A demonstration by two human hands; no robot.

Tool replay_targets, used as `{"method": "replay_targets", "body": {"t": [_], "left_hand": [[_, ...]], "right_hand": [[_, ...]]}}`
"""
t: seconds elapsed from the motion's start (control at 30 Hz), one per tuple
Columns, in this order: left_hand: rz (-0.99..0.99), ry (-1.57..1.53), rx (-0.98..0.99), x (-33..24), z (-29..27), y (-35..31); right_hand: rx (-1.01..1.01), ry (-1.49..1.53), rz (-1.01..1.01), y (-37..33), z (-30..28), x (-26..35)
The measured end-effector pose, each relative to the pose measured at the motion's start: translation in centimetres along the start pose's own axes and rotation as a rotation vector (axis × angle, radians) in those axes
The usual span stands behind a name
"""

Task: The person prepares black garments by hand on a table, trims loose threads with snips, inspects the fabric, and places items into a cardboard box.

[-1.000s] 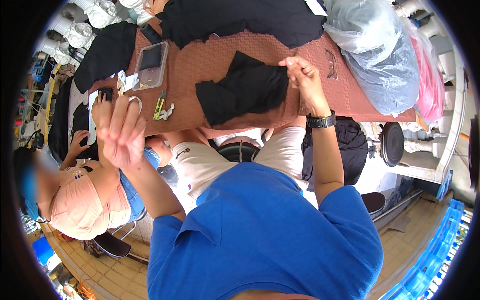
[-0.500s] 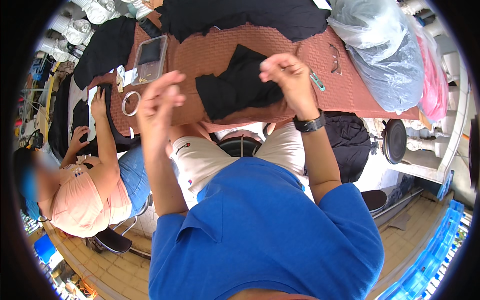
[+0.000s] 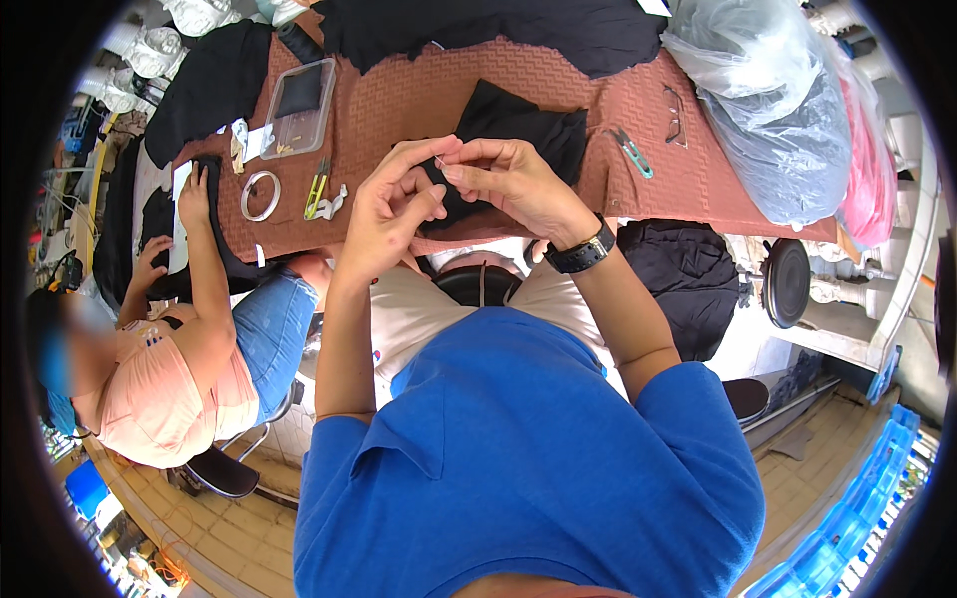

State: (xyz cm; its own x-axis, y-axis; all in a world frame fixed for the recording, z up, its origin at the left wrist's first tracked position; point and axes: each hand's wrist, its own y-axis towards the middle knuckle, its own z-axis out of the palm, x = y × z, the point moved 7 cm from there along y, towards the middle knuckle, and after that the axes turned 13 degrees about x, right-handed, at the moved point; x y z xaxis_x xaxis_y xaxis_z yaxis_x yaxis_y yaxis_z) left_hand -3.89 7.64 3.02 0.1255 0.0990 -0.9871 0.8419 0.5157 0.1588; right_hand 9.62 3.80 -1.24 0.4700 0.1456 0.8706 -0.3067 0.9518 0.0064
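Black cloth (image 3: 553, 135), unheld on the desk (image 3: 389, 110), showing no finished work, with thin sliver (image 3: 441, 159) pinched in right grip (image 3: 513, 184), left grip (image 3: 389, 214) unclear.

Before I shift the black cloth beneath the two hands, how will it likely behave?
The black cloth will probably flop, since it lies slack and low. Spread out, it seems unlikely to roll. It may drag slightly on the textured brown tablecloth.

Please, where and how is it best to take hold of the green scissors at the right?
Probably by the green handle, pinched across its sides by the right hand, coming from the table's near edge. The scissors lie flat, handle toward that edge, darker tips pointing away.
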Motion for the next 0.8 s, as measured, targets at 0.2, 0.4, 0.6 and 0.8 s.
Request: {"method": "replay_targets", "body": {"t": [0.2, 0.4, 0.6, 0.8], "left_hand": [[0.024, -0.002, -0.08, 0.9, -0.7, -0.4], [0.033, 0.176, -0.277, 1.5, -1.7, -0.7], [0.047, 0.253, -0.361, 0.9, -1.9, -0.9], [0.028, 0.403, -0.369, -0.1, -1.9, -0.8]], "right_hand": [[-0.02, 0.087, -0.079, 0.2, -0.1, -0.4], [-0.099, -0.009, -0.127, 0.1, -0.5, -0.5], [-0.138, -0.046, -0.146, -0.2, -0.7, -0.1], [-0.152, -0.244, -0.231, -0.2, -0.3, 0.5]]}}
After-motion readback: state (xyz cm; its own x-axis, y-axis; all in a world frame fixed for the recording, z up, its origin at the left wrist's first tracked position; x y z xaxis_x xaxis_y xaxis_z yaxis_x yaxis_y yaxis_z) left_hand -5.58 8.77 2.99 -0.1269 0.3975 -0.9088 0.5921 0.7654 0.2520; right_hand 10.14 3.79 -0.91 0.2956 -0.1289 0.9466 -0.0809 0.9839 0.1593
